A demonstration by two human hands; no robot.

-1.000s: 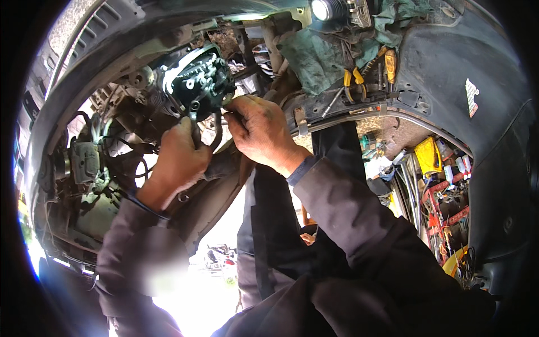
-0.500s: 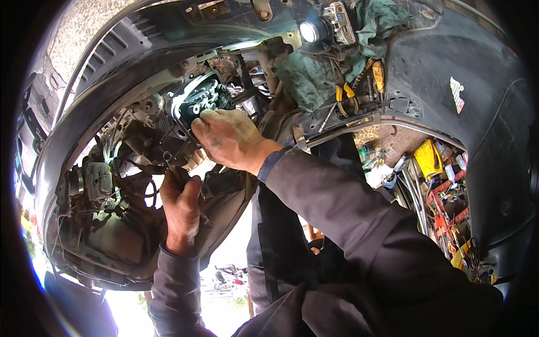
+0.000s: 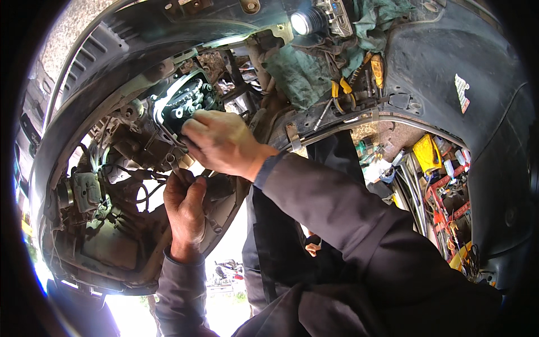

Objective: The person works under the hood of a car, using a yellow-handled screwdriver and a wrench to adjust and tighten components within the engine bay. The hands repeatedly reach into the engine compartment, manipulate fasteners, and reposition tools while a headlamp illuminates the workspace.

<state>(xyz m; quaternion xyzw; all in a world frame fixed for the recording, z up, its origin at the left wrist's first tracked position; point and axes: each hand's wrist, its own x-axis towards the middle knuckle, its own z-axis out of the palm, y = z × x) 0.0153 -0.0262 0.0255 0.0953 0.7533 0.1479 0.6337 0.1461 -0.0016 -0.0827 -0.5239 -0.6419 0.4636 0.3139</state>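
Both hands are inside the opened front of a vehicle. Between its thumb and fingers, my left hand (image 3: 185, 210) holds a ring spanner (image 3: 171, 159), its ring end pointing up toward the engine. Above and to the right, my right hand (image 3: 224, 141) is closed with curled fingers against the lower edge of the exposed engine top (image 3: 188, 101). Whatever its fingertips grip is hidden behind the hand. The engine top is lit brightly, showing a pale rim around dark metal parts.
A lit lamp (image 3: 307, 23) sits at the top beside a green rag (image 3: 300, 76). Yellow-handled pliers (image 3: 342, 92) and a yellow-handled tool (image 3: 377, 71) lie on the body panel. Wiring (image 3: 101, 168) hangs at left. A red tool tray (image 3: 443, 208) stands at lower right.
The view has shifted slightly. My right hand has turned a little at the engine's edge. My left hand still holds the spanner, whose other end now shows below the hand.
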